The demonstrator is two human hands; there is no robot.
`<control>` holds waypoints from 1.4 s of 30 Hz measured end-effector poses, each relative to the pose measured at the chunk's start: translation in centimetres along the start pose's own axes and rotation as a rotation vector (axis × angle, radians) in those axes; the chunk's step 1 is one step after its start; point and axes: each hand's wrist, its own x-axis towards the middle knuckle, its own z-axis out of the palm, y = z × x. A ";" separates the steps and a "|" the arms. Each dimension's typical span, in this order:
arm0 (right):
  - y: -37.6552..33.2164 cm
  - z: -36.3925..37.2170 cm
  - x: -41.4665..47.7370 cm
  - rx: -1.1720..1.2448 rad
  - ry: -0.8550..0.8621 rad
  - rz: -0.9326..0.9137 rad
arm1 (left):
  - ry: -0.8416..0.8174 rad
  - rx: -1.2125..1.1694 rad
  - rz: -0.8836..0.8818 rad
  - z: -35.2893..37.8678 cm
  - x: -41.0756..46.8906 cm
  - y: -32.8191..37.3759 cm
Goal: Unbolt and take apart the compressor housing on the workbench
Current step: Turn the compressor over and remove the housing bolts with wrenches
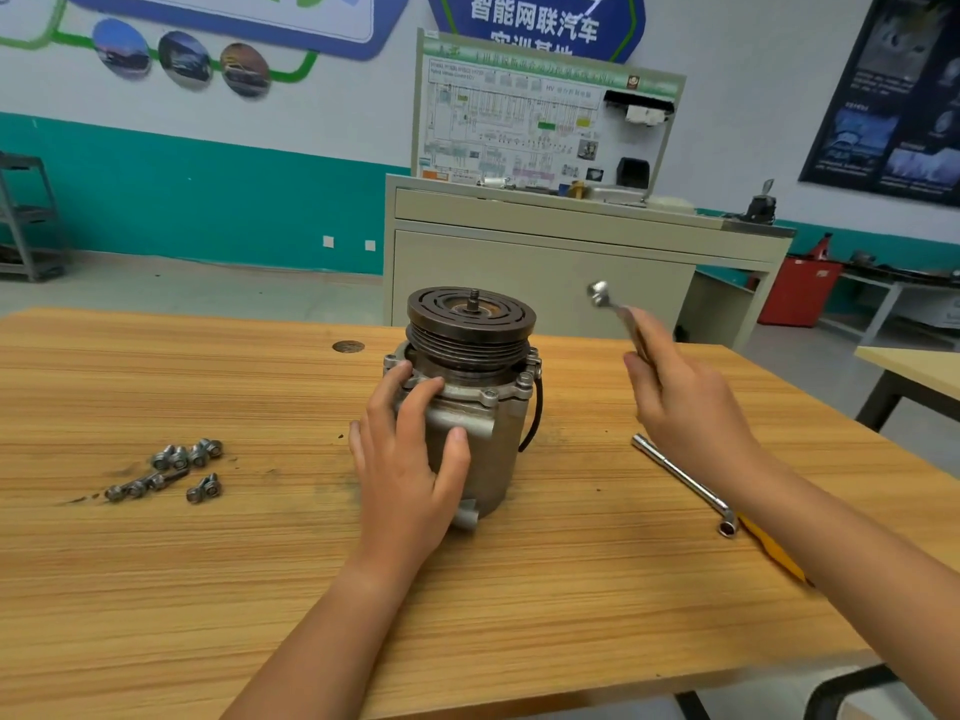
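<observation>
I read "智能网联汽车" on the blue wall sign point(535, 18) and "HV" on the white wiring-diagram board point(519, 111). Loose silver bolts point(182, 470) lie to the left on the wood-grain workbench point(208, 589). A chrome L-shaped socket wrench point(685, 475) lies to the right, partly under my right forearm. The grey cast-metal compressor housing point(493, 439) stands mid-bench, long axis vertical, dark grooved pulley point(470, 314) uppermost. My left hand point(410, 459) wraps round its side. My right hand point(685, 407), well apart and raised, grips a silver spanner point(602, 296).
</observation>
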 end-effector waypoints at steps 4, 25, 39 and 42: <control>-2.2 -2.0 -1.6 -0.532 -0.256 -0.072 | 0.004 0.008 0.008 0.0 0.0 -0.1; -1.5 -2.1 2.0 -0.749 -0.392 -0.348 | 0.025 -0.052 0.022 0.4 -0.1 -0.3; 0.6 3.0 3.4 -0.095 0.048 -0.018 | 0.016 -0.117 0.014 0.7 -0.3 -0.8; 0.6 0.4 1.6 -0.063 0.091 0.028 | 0.032 -0.112 0.015 1.0 -0.2 -0.7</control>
